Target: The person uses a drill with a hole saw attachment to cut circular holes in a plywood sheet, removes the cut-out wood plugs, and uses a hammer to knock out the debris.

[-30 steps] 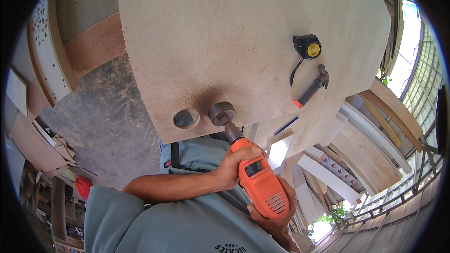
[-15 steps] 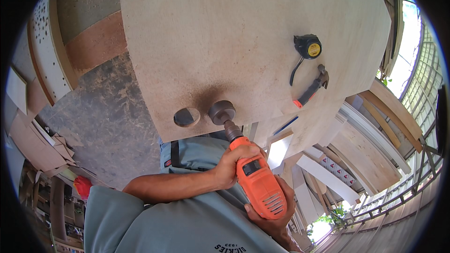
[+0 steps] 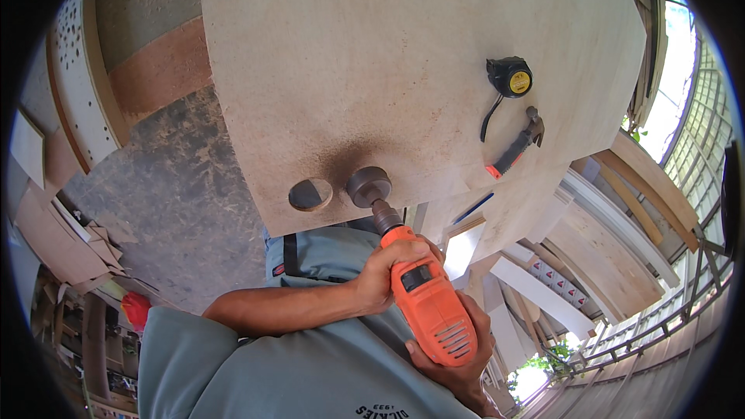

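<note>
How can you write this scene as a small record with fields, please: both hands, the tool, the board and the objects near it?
Left hand: the left hand grips the front of the orange drill
Right hand: the right hand holds its rear end
Attachment: dark hole saw, at the board; depth unclear
Board: pale wooden sheet, one round hole left of the saw
Dust: brown dust beyond the saw
Other tools: black tape measure, claw hammer
</note>
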Demonstrator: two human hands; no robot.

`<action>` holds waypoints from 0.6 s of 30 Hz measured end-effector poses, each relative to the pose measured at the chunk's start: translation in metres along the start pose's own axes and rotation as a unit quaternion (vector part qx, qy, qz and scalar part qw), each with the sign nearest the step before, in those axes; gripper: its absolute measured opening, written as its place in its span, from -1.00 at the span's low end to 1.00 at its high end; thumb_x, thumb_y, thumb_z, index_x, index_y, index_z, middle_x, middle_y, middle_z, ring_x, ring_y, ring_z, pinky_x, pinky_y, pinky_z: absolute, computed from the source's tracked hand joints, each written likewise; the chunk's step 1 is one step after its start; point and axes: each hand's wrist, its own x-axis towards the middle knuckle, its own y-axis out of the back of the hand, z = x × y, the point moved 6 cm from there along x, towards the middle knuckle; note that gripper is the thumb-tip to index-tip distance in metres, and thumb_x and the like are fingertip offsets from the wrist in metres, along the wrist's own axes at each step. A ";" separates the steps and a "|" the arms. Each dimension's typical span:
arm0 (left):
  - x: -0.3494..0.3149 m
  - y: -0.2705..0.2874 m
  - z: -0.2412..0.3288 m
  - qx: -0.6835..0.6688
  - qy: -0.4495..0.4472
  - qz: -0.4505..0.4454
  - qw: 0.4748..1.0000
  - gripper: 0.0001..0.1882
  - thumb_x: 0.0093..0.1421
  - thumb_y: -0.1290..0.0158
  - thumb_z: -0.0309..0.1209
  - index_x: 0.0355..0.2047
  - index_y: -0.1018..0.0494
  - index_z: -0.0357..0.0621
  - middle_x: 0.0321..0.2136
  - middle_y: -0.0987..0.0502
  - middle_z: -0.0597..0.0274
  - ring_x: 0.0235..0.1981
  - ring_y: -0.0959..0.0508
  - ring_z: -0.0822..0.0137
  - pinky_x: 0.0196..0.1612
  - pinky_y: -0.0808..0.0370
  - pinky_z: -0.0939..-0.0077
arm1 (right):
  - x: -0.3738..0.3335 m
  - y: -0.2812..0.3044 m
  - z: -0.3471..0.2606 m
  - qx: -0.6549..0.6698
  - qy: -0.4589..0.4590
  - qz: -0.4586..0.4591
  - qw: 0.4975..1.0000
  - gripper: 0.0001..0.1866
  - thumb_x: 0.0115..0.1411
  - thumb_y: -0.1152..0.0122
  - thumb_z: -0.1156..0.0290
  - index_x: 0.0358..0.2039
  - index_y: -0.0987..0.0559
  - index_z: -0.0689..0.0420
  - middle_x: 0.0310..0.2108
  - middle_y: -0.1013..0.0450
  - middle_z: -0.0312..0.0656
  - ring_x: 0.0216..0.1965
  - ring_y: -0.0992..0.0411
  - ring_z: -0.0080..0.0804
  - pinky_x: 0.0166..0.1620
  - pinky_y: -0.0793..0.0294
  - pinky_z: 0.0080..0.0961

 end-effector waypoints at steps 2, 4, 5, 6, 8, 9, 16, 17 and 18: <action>0.000 -0.002 0.001 0.005 -0.001 0.001 1.000 -0.52 0.05 -0.06 -0.05 -0.32 -0.50 -0.30 -0.31 -0.50 0.07 -0.31 -0.57 0.21 -0.16 -0.51 0.32 | 0.001 0.001 -0.002 -0.001 0.008 -0.006 1.000 0.00 -0.21 -0.62 0.33 0.20 -0.23 0.30 -0.01 -0.43 0.00 -0.09 -0.55 -0.24 -0.07 -0.56 -0.38; 0.000 -0.002 0.001 0.011 -0.014 -0.016 1.000 -0.51 0.05 -0.05 -0.03 -0.33 -0.51 -0.29 -0.32 -0.49 0.08 -0.31 -0.54 0.23 -0.17 -0.49 0.34 | 0.002 0.003 -0.005 -0.023 0.014 -0.008 1.000 0.00 -0.22 -0.62 0.34 0.20 -0.23 0.30 -0.02 -0.44 0.00 -0.09 -0.55 -0.25 -0.06 -0.57 -0.37; 0.000 -0.002 0.000 0.014 -0.020 -0.024 0.999 -0.50 0.05 -0.05 -0.02 -0.33 -0.51 -0.29 -0.32 -0.49 0.09 -0.31 -0.53 0.25 -0.17 -0.48 0.35 | 0.002 0.003 -0.007 -0.034 0.017 -0.008 0.999 0.00 -0.22 -0.62 0.35 0.20 -0.23 0.30 -0.02 -0.45 0.00 -0.09 -0.56 -0.25 -0.06 -0.57 -0.37; 0.000 -0.003 0.001 0.013 -0.022 -0.026 0.999 -0.50 0.05 -0.04 -0.01 -0.34 -0.51 -0.29 -0.32 -0.49 0.09 -0.31 -0.52 0.25 -0.17 -0.47 0.36 | 0.002 0.003 -0.007 -0.028 0.018 -0.009 0.999 0.00 -0.22 -0.62 0.35 0.20 -0.23 0.30 -0.03 -0.45 -0.01 -0.09 -0.56 -0.25 -0.06 -0.58 -0.37; 0.000 -0.006 0.001 0.011 -0.027 -0.031 0.999 -0.49 0.04 -0.03 0.01 -0.35 -0.51 -0.28 -0.32 -0.49 0.09 -0.30 -0.50 0.27 -0.16 -0.45 0.38 | 0.003 0.004 -0.008 -0.016 0.021 -0.008 1.000 0.00 -0.23 -0.62 0.36 0.20 -0.23 0.30 -0.03 -0.46 -0.01 -0.10 -0.57 -0.25 -0.06 -0.58 -0.38; 0.000 -0.007 0.001 0.013 -0.025 -0.034 0.999 -0.49 0.04 -0.03 0.01 -0.34 -0.51 -0.28 -0.33 -0.48 0.09 -0.29 -0.50 0.27 -0.16 -0.45 0.38 | 0.003 0.004 -0.007 -0.013 0.021 -0.008 1.000 0.00 -0.23 -0.62 0.36 0.20 -0.23 0.30 -0.04 -0.47 -0.01 -0.12 -0.57 -0.26 -0.06 -0.59 -0.39; 0.001 -0.009 0.001 -0.003 -0.029 -0.057 0.998 -0.46 0.04 -0.02 0.03 -0.31 -0.50 -0.28 -0.30 -0.47 0.08 -0.25 -0.50 0.25 -0.13 -0.45 0.37 | 0.008 0.006 -0.015 -0.020 0.025 -0.017 0.999 -0.03 -0.23 -0.60 0.39 0.19 -0.26 0.31 -0.05 -0.50 0.00 -0.14 -0.59 -0.27 -0.07 -0.60 -0.39; 0.001 -0.009 0.001 -0.004 -0.026 -0.056 0.998 -0.46 0.04 -0.02 0.03 -0.30 -0.49 -0.28 -0.29 -0.47 0.08 -0.25 -0.50 0.25 -0.13 -0.45 0.36 | 0.009 0.006 -0.015 -0.014 0.026 -0.020 0.999 -0.03 -0.23 -0.60 0.39 0.19 -0.27 0.31 -0.05 -0.51 0.01 -0.14 -0.59 -0.27 -0.07 -0.60 -0.39; 0.001 -0.009 0.001 -0.005 -0.027 -0.056 0.998 -0.46 0.03 -0.02 0.03 -0.30 -0.49 -0.28 -0.28 -0.47 0.07 -0.25 -0.50 0.25 -0.13 -0.45 0.36 | 0.009 0.007 -0.016 -0.017 0.028 -0.019 0.999 -0.03 -0.22 -0.60 0.39 0.19 -0.27 0.31 -0.04 -0.50 0.01 -0.13 -0.59 -0.27 -0.07 -0.60 -0.39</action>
